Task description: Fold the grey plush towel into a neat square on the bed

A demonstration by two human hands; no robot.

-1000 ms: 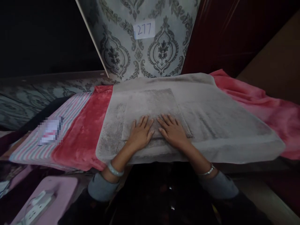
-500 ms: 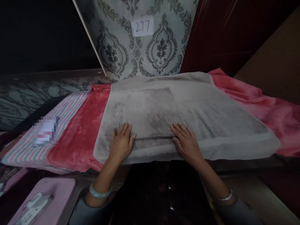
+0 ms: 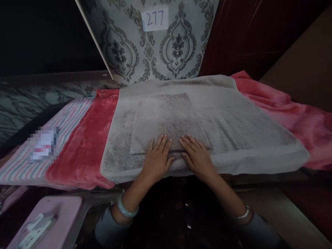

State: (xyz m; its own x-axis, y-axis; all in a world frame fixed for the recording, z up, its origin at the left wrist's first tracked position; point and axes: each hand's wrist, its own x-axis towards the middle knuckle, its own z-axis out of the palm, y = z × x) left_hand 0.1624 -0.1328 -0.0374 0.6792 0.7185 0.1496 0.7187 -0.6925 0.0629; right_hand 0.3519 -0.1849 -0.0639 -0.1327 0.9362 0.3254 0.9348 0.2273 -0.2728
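Damask wallpaper (image 3: 178, 45) bearing a paper label (image 3: 155, 19) marked 277 rises behind a red fleece blanket (image 3: 80, 148). On the blanket lies a wide folded grey towel (image 3: 249, 138), with a smaller square towel (image 3: 163, 117) on top of it. My left hand (image 3: 157, 159) and right hand (image 3: 197, 157) lie flat side by side, fingers spread, across the smaller towel's near edge. A pink power strip (image 3: 36, 228) sits below the blanket's near left corner.
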